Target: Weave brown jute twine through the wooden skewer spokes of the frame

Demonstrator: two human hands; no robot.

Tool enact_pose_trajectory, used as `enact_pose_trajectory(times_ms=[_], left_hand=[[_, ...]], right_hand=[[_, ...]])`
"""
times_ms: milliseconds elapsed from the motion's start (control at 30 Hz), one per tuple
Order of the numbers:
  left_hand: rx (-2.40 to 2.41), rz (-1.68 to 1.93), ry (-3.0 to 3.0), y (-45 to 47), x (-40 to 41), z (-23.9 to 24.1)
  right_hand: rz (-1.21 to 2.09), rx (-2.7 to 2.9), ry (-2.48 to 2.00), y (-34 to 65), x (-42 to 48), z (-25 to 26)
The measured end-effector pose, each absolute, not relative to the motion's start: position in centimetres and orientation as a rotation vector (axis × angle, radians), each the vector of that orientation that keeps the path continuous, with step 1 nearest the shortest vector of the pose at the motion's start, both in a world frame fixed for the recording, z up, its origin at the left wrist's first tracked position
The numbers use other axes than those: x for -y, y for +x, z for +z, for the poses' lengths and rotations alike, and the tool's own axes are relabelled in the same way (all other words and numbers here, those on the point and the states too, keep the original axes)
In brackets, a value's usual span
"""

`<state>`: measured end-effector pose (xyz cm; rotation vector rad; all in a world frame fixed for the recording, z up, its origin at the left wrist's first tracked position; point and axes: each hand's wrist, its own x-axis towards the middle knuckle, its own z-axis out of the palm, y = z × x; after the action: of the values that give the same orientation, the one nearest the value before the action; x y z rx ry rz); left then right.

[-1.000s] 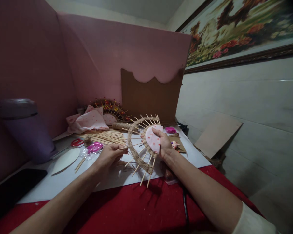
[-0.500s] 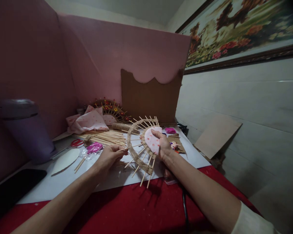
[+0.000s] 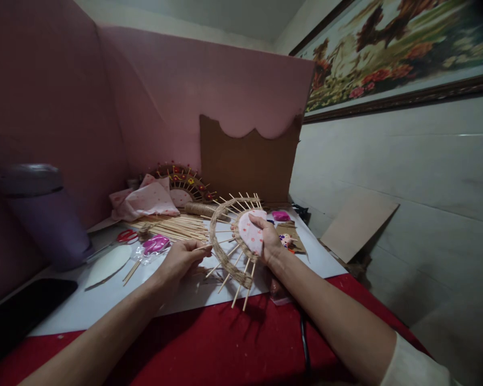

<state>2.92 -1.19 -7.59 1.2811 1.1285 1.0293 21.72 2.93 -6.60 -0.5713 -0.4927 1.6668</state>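
A half-round fan frame of thin wooden sticks and a twine-wrapped arc is held up over the table edge. At its centre sits a pink half-disc with red spots. My right hand is closed on that half-disc, thumb on top and the other fingers behind it. My left hand pinches the outer end of one wooden stick on the frame's left side. Parts of the left fingertips are hidden.
Loose wooden sticks, a twine roll and pink cloth lie behind. To the left are red-handled scissors, a white oval piece, a purple tumbler and a black phone-like slab. A decorated fan leans at the back.
Almost nothing differs. Both hands and the fan frame stay in the same place, with only a very slight shift of the view.
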Motion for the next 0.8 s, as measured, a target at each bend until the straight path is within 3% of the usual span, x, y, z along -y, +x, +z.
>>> enact_pose_trajectory(times_ms=[800], left_hand=[[-1.123,1.035,1.251,2.85,1.15,-7.82]], right_hand=[[1.64,0.497,-0.566,21.82,-2.65,-6.41]])
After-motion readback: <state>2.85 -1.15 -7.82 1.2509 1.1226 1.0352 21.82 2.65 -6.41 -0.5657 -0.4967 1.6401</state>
